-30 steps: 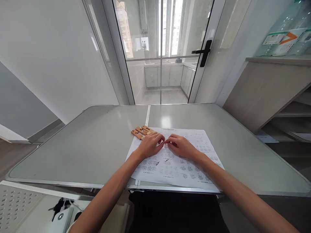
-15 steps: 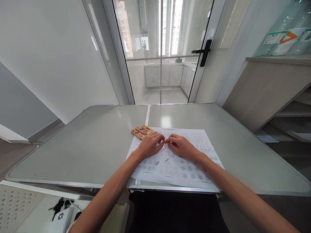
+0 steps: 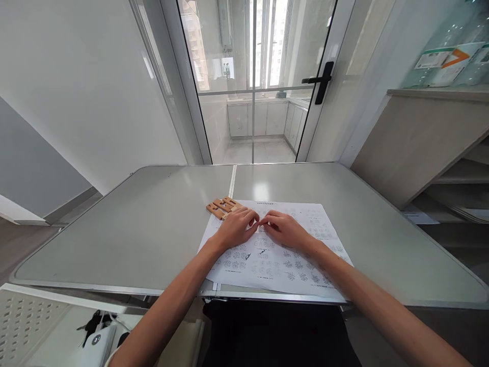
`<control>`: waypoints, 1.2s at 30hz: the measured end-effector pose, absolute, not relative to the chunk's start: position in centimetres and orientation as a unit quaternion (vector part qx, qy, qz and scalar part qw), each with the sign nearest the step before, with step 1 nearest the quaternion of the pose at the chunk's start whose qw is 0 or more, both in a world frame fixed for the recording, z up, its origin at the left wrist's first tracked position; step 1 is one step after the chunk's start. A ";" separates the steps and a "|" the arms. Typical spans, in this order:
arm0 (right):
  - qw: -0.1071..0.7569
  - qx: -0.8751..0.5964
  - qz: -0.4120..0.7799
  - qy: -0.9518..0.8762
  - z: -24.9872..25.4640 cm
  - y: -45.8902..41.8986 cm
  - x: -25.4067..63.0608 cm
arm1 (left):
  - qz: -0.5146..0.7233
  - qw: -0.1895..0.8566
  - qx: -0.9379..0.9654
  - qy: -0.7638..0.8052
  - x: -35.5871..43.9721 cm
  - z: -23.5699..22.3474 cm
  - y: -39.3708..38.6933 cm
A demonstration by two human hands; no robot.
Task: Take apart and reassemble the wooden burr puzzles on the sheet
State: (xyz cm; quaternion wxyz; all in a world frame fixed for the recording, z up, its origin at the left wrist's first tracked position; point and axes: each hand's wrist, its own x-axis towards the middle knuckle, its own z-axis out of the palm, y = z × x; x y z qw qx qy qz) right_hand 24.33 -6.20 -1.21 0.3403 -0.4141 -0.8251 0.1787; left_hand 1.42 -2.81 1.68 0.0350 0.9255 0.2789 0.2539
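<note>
left hand (image 3: 237, 227) and right hand (image 3: 284, 230) meeting at fingertips just below frame center, resting on printed sheet (image 3: 244, 276), perhaps steadying it; fingers curling, cannot tell if pinching anything. wooden pieces (image 3: 220, 204) lying upper left of sheet, seemingly leaving print visible.

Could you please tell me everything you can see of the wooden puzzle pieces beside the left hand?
The wooden pieces are flat, narrow and light brown, seemingly wood, with dark openings or marks; at least three show. They lie side by side, slanting, across the upper left edge of the printed sheet, partly on the grey table. The left hand covers their near right end, so their full length, and whether the fingers touch them, cannot be told. The right hand is clear of them.
</note>
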 end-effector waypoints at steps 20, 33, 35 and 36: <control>0.343 -0.415 0.181 -0.823 -1.0 -6.3 24.2 | 0.248 0.035 0.928 0.276 1.4 1.5 -2.6; 0.338 -0.416 0.178 -0.825 -1.4 -6.2 24.4 | 0.253 0.029 0.927 0.275 1.4 1.5 -2.7; 0.338 -0.414 0.176 -0.826 -1.4 -6.2 24.3 | 0.252 0.029 0.928 0.274 1.4 1.5 -2.7; 0.339 -0.414 0.176 -0.827 -1.4 -6.2 24.3 | 0.252 0.028 0.928 0.274 1.4 1.5 -2.7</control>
